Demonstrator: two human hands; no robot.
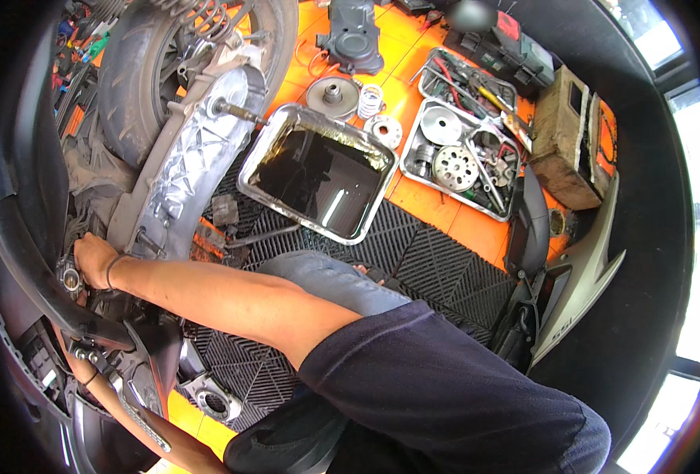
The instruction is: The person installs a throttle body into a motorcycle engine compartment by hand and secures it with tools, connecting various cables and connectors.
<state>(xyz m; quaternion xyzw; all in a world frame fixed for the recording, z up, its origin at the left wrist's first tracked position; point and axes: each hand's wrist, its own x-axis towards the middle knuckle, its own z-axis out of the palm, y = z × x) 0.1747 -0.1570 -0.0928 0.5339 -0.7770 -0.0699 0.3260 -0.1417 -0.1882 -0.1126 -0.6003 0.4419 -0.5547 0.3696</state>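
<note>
the right hand [93, 259] reaches far across to the person's left, its fingers curled onto a small round metal fitting [71, 278] on the scooter's engine, just under the dark body panel [26, 261]. whether it truly grips or only presses there i cannot tell. the left hand [81, 347] is lower, its forearm coming up from the bottom edge; the panel hides its fingers, so its state is unclear too. the fitting lies touching the right hand, at its lower left side, and the left hand sits near below it. the open silver crankcase [184, 166] runs lengthwise up toward the rear tyre [133, 79]. a steel pan of dark oil [318, 178] rests on the black mat [429, 253], well apart.
</note>
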